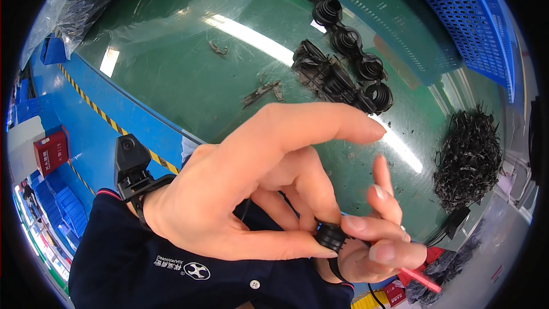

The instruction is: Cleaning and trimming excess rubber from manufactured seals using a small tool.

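Observation:
Close in front of my chest, my left hand (246, 177) pinches a small black ribbed rubber boot (330, 238) between thumb and a fingertip. Its index finger arches over, free of the part. My right hand (383, 234) meets the boot from the right, fingertips against or very near its edge. Out of that hand, toward the lower right, sticks a thin red handle (420, 280); its other end is hidden by the fingers and points toward the boot. Two right fingers are raised off it.
On the green table (171, 74) a row of black rubber boots (346, 40) runs beside a heap of them (329, 77). Black rubber scraps (469, 160) are piled at the right. A blue perforated crate (472, 17) stands far right; loose trimmings (263, 91) lie mid-table.

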`<state>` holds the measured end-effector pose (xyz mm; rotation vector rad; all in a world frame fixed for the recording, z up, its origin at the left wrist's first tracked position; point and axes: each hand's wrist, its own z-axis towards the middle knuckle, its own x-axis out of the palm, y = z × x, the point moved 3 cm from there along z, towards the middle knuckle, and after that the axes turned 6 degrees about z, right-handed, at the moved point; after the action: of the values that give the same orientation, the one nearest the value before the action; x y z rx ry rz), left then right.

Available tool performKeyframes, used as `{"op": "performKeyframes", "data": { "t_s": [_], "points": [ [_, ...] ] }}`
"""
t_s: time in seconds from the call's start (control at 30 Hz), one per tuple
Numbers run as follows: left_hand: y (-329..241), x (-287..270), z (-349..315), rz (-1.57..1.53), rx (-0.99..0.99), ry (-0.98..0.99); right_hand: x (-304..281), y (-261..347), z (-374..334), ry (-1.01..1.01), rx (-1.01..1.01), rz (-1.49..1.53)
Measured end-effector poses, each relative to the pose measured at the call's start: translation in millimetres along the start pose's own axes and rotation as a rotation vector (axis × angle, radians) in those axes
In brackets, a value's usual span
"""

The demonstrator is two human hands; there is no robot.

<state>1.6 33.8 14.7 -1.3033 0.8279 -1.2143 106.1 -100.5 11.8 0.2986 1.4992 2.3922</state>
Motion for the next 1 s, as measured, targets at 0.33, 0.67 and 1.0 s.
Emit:
{"op": "performKeyframes", "data": {
  "t_s": [0.33,0.67,1.0],
  "points": [
    [-4,-3,3,0.07,0.033,0.015,0,-7,-2,-0.25,0.053,0.158],
    [-1,0,0,0.023,0.003,-0.013,-1,-5,-3,-0.004,0.165,0.286],
    [3,0,0,-0.013,-0.008,-0.062,-2,1,2,0.05,0.143,0.034]
  ]
}}
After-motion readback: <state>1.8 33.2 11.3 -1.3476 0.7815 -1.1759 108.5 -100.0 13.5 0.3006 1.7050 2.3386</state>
